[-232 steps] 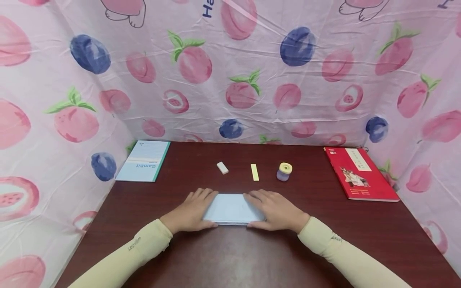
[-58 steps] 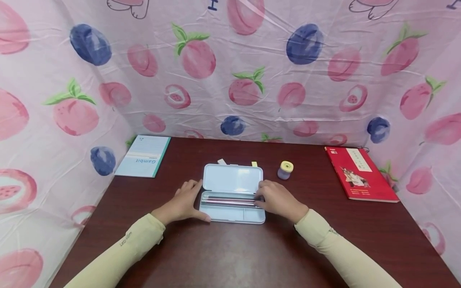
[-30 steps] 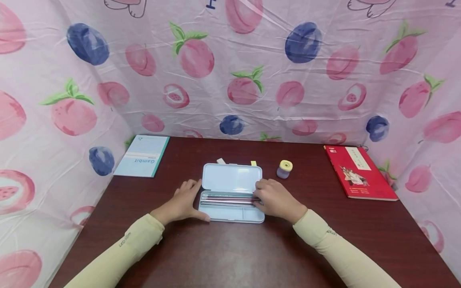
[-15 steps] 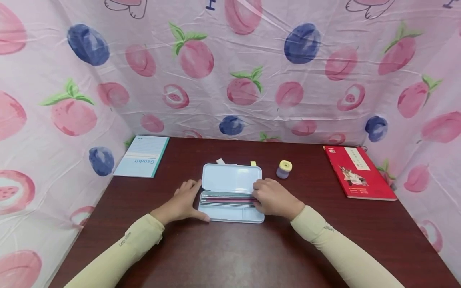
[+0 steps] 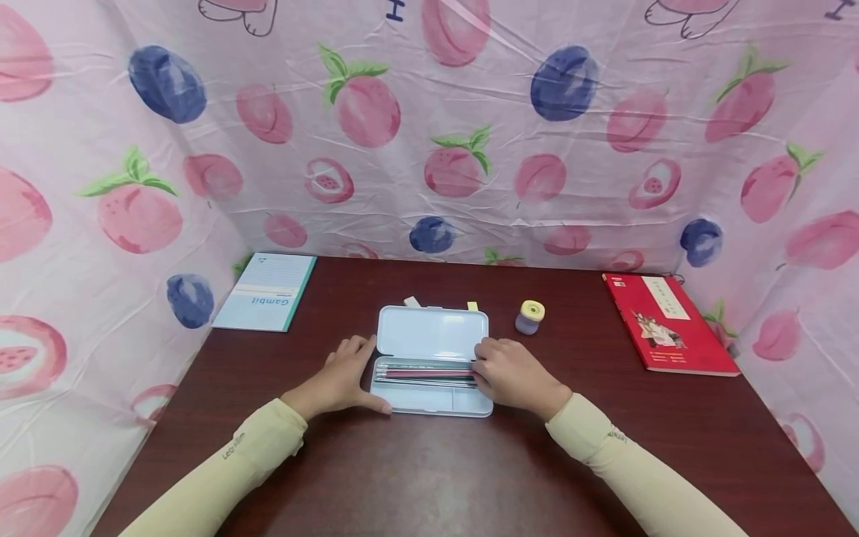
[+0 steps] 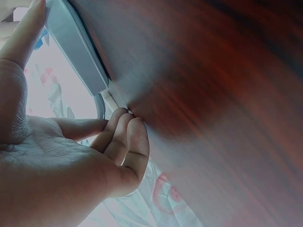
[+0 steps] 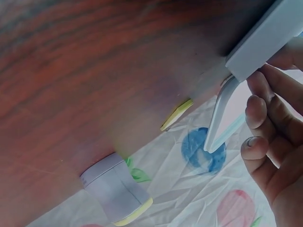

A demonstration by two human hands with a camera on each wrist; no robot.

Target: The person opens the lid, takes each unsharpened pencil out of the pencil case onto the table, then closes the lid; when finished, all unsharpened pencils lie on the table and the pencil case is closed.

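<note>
A pale blue pencil case (image 5: 429, 401) lies open in the middle of the dark wooden table (image 5: 429, 477), with its lid (image 5: 432, 333) standing up at the back. Several pencils (image 5: 423, 371) lie lengthwise inside. My left hand (image 5: 344, 373) rests against the case's left end, thumb along its front edge and fingers relaxed; the left wrist view shows that hand (image 6: 94, 127) beside the case (image 6: 75, 47). My right hand (image 5: 506, 369) sits at the right end, fingertips curled onto the pencils' ends. In the right wrist view the curled fingers (image 7: 258, 142) hover by the lid (image 7: 222, 113).
A teal notebook (image 5: 267, 291) lies at the back left and a red book (image 5: 667, 322) at the right. A white eraser (image 5: 411, 301) and a yellow strip (image 5: 473, 305) peek out behind the lid. A small purple pot with a yellow top (image 5: 530, 317) stands right of it. Fruit-print fabric walls three sides.
The case was closed under both hands at first and now stands open. Over the last second my right hand shifted slightly at the pencils' right ends; the left hand stayed put.
</note>
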